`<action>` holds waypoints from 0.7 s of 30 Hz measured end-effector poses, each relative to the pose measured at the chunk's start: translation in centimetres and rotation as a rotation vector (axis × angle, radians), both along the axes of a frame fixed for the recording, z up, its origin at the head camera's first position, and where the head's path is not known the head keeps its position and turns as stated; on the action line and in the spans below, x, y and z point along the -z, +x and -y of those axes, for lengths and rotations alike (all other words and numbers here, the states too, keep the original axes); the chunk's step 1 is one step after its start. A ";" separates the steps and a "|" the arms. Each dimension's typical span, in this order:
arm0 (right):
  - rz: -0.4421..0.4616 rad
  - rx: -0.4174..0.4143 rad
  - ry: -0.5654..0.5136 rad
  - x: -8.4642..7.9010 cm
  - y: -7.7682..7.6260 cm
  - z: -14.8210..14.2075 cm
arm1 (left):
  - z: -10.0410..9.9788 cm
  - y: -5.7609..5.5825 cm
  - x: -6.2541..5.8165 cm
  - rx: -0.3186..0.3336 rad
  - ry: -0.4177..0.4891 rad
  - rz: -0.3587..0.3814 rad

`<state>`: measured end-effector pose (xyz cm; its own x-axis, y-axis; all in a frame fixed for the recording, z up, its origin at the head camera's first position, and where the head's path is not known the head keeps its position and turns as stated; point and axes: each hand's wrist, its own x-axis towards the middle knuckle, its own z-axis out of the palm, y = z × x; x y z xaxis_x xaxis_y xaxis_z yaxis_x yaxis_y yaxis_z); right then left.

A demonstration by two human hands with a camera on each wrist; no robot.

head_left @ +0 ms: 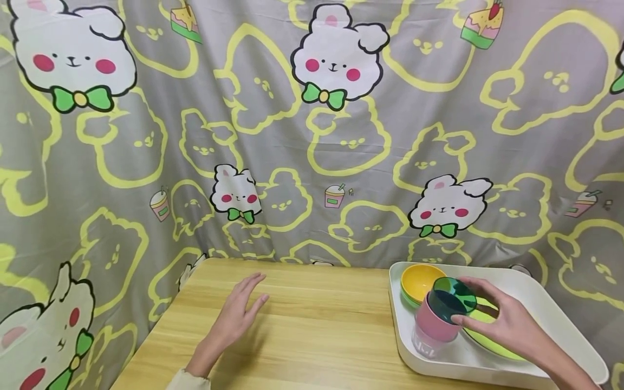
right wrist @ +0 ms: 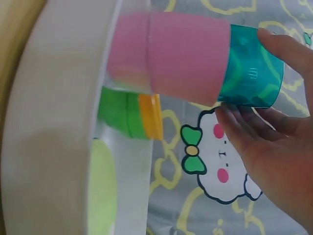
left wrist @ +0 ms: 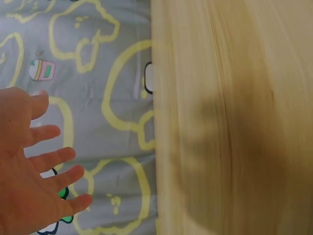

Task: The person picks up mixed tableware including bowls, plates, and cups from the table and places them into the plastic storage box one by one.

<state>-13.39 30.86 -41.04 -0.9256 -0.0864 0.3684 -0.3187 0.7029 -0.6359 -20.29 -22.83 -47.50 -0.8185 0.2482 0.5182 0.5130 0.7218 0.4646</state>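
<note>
My right hand (head_left: 509, 322) grips a clear teal cup (right wrist: 249, 68) near its rim, thumb on one side and fingers on the other. The teal cup's lower part sits inside a pink cup (head_left: 433, 326), which in turn stands in a clear cup (head_left: 425, 346). This stack is at the left side of a white tray (head_left: 560, 295). Over the wooden table, my left hand (head_left: 235, 317) hovers with its fingers apart and holds nothing; the left wrist view shows its spread fingers (left wrist: 61, 155).
Behind the cups, an orange bowl (head_left: 418, 279) is stacked on a green bowl (head_left: 408, 299) in the tray. A yellow-green plate (head_left: 492, 341) lies beside them, partly under my right hand. A patterned grey curtain (head_left: 273, 146) hangs along the back edge of the wooden table (head_left: 312, 325).
</note>
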 end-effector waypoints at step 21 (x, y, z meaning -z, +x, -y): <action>-0.074 -0.100 0.086 1.5 -0.6 -0.7 | 2.0 -1.0 -1.4 -0.009 -0.115 0.012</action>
